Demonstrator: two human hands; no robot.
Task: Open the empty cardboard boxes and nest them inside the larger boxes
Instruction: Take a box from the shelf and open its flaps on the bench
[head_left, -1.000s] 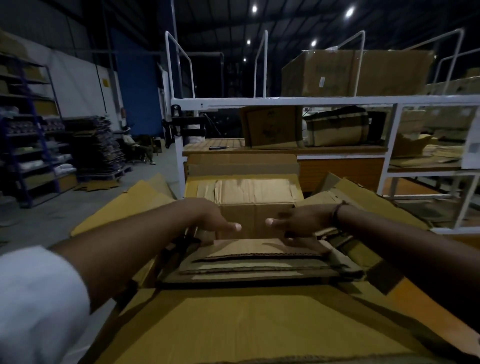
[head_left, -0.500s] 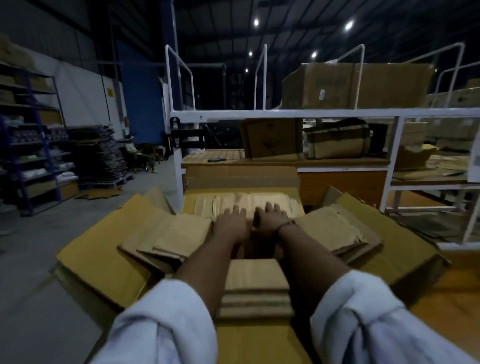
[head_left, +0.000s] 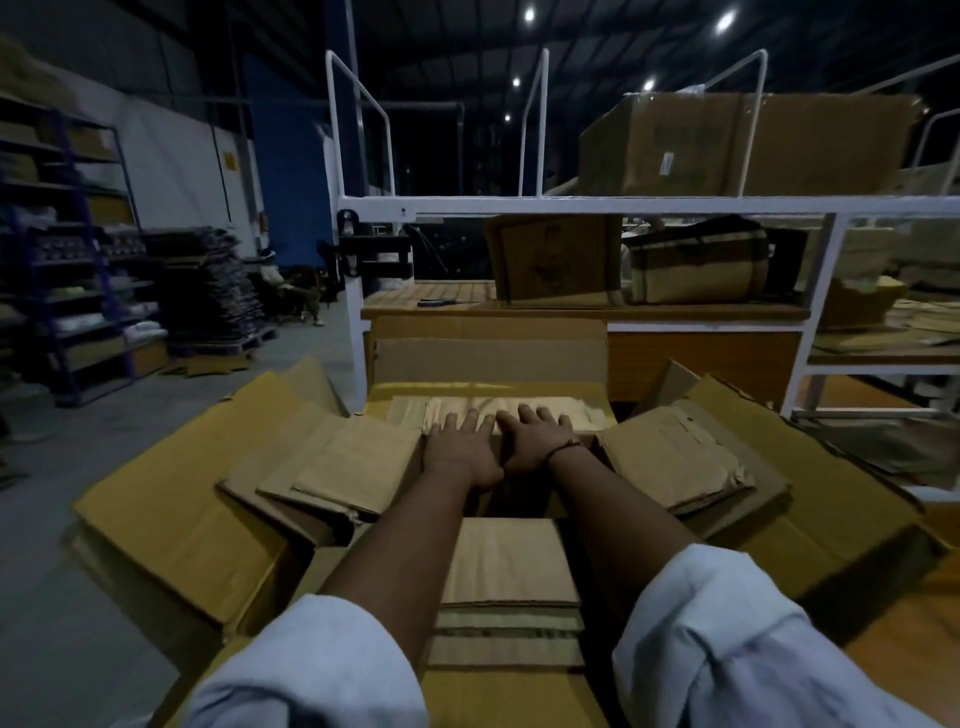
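Note:
A large open cardboard box stands in front of me with its flaps spread wide left and right. Smaller open boxes sit nested inside it, their flaps layered over the big ones. My left hand and my right hand lie flat side by side, fingers spread, pressing on the far flap of the inner box. Neither hand grips anything. The near flaps lie stacked between my forearms.
A white metal rack stands right behind the box, holding cartons on top and a box on its wooden shelf. At left, grey floor, a pallet of flattened cardboard and blue shelving.
My hands went from gripping the inner box's sides to lying flat on its far flap, and the inner flaps have spread outward. In the last half second they have barely moved.

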